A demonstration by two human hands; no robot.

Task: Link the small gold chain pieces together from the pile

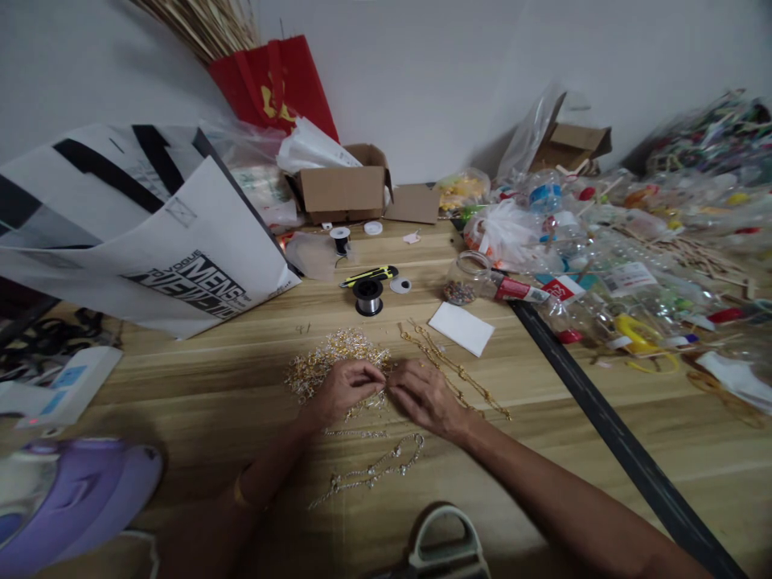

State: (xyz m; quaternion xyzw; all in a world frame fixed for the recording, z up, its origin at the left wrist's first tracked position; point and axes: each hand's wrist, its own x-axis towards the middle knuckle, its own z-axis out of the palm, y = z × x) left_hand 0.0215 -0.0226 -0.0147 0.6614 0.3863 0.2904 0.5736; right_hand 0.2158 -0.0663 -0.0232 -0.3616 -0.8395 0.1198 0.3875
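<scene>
My left hand and my right hand meet fingertip to fingertip over the wooden table. Thumb and fingers of each are pinched together; whatever small piece lies between them is too tiny to make out. Just behind and under the left hand spreads a pile of gold and silver jewellery findings. Gold-coloured chains lie beyond the right hand, partly hidden by it. Closer to me rest a silver-coloured chain in a loose loop and a short straight piece of chain.
Behind the pile stand a wire spool, a yellow-black utility knife and a bead jar. A white card lies right. Plastic bottles crowd the right side. A paper bag and purple iron stand left; scissors handles lie in front.
</scene>
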